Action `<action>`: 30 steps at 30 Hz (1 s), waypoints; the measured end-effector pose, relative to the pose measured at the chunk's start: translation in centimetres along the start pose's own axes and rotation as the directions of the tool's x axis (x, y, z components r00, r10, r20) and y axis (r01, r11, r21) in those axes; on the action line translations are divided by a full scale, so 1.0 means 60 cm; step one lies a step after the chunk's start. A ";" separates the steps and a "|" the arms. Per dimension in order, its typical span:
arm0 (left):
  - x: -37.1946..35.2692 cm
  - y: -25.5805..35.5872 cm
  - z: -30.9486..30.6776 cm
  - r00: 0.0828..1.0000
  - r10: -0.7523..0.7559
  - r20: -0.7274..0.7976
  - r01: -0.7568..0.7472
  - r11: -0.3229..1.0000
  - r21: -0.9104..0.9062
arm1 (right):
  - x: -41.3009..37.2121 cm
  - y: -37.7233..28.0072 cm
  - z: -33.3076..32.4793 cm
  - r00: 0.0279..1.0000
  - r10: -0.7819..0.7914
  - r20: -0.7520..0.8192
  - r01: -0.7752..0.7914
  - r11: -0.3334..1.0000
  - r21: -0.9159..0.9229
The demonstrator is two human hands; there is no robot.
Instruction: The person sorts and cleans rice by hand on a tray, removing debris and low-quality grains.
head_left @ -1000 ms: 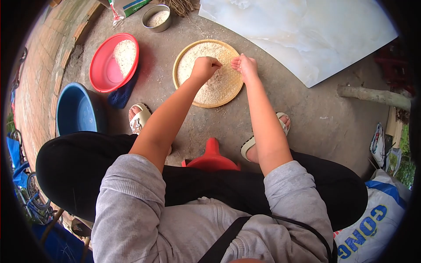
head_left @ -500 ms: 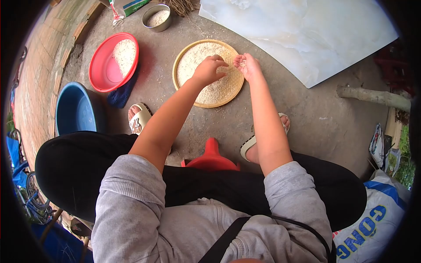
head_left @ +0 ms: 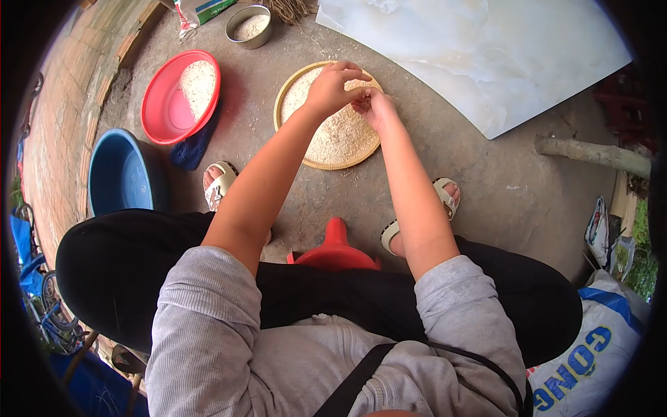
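A round woven bamboo tray (head_left: 333, 166) lies on the ground in front of me, spread with pale rice grains (head_left: 342, 139). Over its upper part, my left hand (head_left: 335, 87) reaches across with bent, spread fingers, its thumb side close to or touching the other hand. My right hand (head_left: 376, 110) is cupped palm up at the tray's right rim, fingers curled around a small amount of rice. The left fingers partly cover that palm, so its contents are mostly hidden.
To the left stand a pink-red basin (head_left: 157, 104) holding rice and a blue tub (head_left: 125, 174). A metal bowl (head_left: 260, 40) of rice sits farther back. At right are a large marbled sheet (head_left: 479, 62), a wooden log (head_left: 590, 154) and a printed sack (head_left: 583, 354). A red stool (head_left: 335, 250) is beneath me.
My right hand has moved slightly left and curled its fingers more. My left hand has risen a little and shifted right, so the two hands now meet.
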State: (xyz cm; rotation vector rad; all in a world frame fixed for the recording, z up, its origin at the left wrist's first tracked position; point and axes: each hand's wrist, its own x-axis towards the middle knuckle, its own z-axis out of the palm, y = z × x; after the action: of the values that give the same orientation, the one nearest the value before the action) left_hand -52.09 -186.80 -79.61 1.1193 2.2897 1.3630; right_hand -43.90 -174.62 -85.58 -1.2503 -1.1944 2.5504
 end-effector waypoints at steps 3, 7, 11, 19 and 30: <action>-0.007 0.000 -0.006 0.988 0.115 -0.102 -0.090 0.972 0.218 | 0.017 0.003 -0.016 1.000 0.012 -0.028 -0.008 0.992 0.125; -0.064 -0.033 0.001 0.989 0.109 0.100 -0.133 0.950 0.283 | 0.023 -0.013 -0.045 0.995 -0.016 -0.096 0.028 0.992 0.125; -0.109 -0.091 0.029 0.933 0.031 0.357 -0.147 0.942 0.300 | 0.022 -0.018 -0.052 0.990 -0.051 -0.130 0.062 0.994 0.087; -0.018 -0.018 -0.019 0.924 -0.107 0.367 0.180 0.969 -0.170 | 0.006 0.003 0.004 1.000 0.002 -0.007 -0.002 0.996 -0.087; -0.106 -0.068 0.023 0.908 0.044 0.416 -0.195 0.924 0.328 | 0.034 -0.013 -0.034 0.994 0.057 -0.096 -0.035 0.976 0.217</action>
State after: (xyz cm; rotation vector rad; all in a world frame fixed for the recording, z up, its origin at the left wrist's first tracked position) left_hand -49.02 -191.57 -84.79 1.5151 2.2323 0.6575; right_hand -44.06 -172.08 -87.17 -1.3519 -0.8532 2.5305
